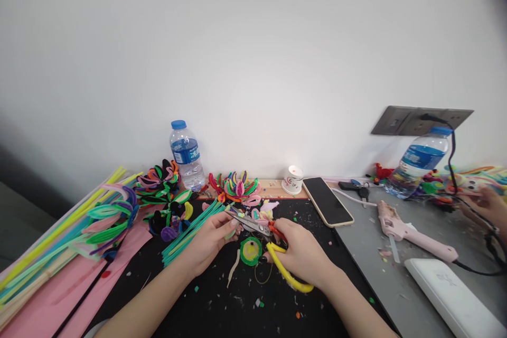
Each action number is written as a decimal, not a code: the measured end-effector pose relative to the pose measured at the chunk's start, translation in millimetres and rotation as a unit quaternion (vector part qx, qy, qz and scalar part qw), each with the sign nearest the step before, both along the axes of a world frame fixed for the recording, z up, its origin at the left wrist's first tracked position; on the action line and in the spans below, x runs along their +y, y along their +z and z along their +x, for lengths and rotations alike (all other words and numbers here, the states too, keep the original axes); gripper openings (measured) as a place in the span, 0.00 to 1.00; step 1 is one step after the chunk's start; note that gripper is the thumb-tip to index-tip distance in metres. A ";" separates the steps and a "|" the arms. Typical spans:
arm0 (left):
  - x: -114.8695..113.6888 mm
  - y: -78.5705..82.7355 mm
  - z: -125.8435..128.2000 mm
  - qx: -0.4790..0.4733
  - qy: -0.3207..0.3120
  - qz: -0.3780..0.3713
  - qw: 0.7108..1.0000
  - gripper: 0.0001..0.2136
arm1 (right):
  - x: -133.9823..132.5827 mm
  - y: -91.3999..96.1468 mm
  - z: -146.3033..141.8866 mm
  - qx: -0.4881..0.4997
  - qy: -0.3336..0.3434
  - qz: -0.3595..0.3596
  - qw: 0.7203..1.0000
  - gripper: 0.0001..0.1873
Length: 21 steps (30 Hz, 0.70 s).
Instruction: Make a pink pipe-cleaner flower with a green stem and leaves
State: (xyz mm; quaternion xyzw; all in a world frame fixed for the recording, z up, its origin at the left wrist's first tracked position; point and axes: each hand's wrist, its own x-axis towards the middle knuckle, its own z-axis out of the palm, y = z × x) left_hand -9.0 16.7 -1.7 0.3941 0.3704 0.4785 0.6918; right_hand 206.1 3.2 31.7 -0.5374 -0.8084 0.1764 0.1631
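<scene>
My right hand is wrapped round a pair of scissors with yellow and red handles, its blades pointing up and left. Close to the blade tips, my left hand is closed in a pinch; the small thing between its fingers is too hard to make out. Below the scissors lies a green and yellow disc on the black mat. A thin cream strip lies left of the disc. Teal pipe cleaners run beside my left hand, and colourful pipe-cleaner flowers rest just beyond both hands.
At the wall stand a water bottle and a small white cup. A phone, a pink glue gun with a cord and a white power bank lie to the right. Another person's hand reaches in there.
</scene>
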 end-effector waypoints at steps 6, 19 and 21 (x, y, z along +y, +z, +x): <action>-0.1 -0.1 0.7 -0.001 -0.003 0.005 1.000 0.06 | 0.7 -2.7 2.3 -0.005 0.000 0.033 0.999 0.11; -3.6 4.9 2.5 0.042 -0.026 0.011 0.999 0.06 | 3.4 -6.6 9.6 -0.031 0.005 0.012 0.999 0.10; -3.6 6.8 3.0 0.049 -0.029 0.017 0.998 0.07 | 6.0 -8.8 10.8 -0.031 -0.013 0.018 0.999 0.10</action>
